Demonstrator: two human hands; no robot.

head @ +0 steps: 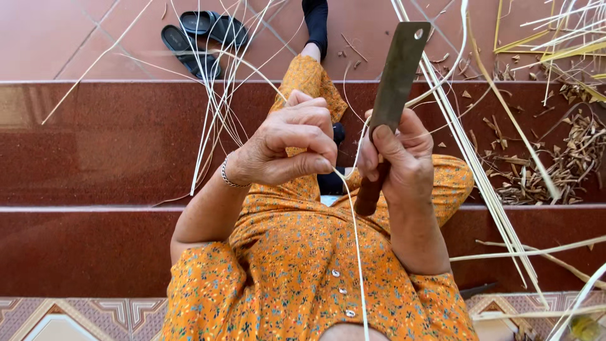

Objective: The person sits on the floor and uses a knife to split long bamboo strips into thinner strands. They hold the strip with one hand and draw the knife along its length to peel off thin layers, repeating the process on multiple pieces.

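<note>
Between my left hand (290,142) and my right hand (398,158) only a narrow gap stood open, crossed by the thin strip (356,246) running down over my lap. The knife (394,79) rose across the upper middle of the frame. A fan of loose strips (218,95) barred the upper left, near the black sandals (199,35). Long strips (480,170) and a heap of shavings (555,170) crowded the right side. The red step (95,145) at left lay open.

Sunlit red stone steps (95,145) descend to a tiled floor (57,31) with black sandals (202,35).
</note>
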